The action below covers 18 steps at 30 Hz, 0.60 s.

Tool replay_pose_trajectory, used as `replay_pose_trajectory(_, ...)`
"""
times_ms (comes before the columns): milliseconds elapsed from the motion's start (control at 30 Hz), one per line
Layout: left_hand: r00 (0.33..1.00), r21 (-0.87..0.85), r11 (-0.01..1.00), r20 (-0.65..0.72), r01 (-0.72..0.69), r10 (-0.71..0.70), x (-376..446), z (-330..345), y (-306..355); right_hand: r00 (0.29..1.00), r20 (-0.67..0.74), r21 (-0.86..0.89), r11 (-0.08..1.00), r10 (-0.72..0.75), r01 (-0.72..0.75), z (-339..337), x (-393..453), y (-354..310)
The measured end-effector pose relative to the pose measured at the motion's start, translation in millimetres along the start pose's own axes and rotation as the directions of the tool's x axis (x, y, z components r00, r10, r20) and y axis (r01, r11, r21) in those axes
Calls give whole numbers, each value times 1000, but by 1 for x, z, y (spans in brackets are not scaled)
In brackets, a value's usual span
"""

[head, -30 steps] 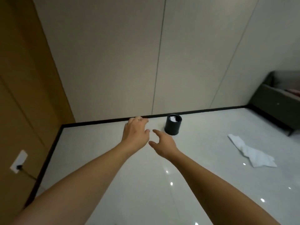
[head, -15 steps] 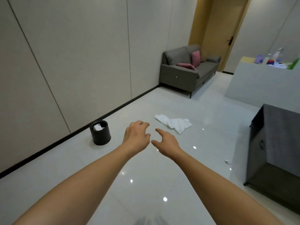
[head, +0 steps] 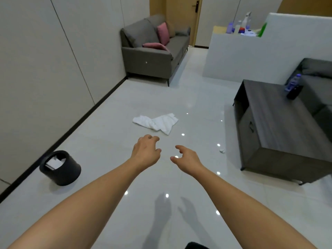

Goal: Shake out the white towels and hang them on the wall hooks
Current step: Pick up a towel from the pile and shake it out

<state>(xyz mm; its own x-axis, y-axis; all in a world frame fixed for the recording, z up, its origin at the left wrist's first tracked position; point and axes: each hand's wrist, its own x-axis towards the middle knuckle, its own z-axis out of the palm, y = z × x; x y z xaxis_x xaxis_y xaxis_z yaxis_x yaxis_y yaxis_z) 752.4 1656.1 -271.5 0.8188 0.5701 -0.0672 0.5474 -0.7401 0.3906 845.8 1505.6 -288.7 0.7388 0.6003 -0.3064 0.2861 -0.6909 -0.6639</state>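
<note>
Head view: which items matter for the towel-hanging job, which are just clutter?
Job:
white towel, crumpled on the floor
left hand and right hand, both empty, short of it
No wall hooks in view.

Clutter:
black bin
grey sofa, pink cushions
dark cabinet, bottle on it

We stand on a glossy pale floor dotted with reflected ceiling lights. Panelled grey walls with a black skirting run along our left to a grey sofa carrying pink cushions. Behind it is a wooden door. A dark cabinet stands at right, before a white partition.
</note>
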Motion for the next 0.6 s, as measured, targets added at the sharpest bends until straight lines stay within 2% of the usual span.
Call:
replay_pose_trajectory(133, 999, -9, 1000, 47, -9, 10, 63, 15, -3, 998, 2, 29, 998, 63, -63, -8, 59, 9)
replay_pose_trajectory(300, 998, 22, 1000, 68, 7, -8, 159, 34, -13, 997, 19, 71, 995, 71, -73, -18, 164, 14)
replay_pose_trajectory(600, 976, 35, 992, 175, 125, -129, 336, 53, -27, 973, 174, 93, 981, 154, -172, -47, 356, 26)
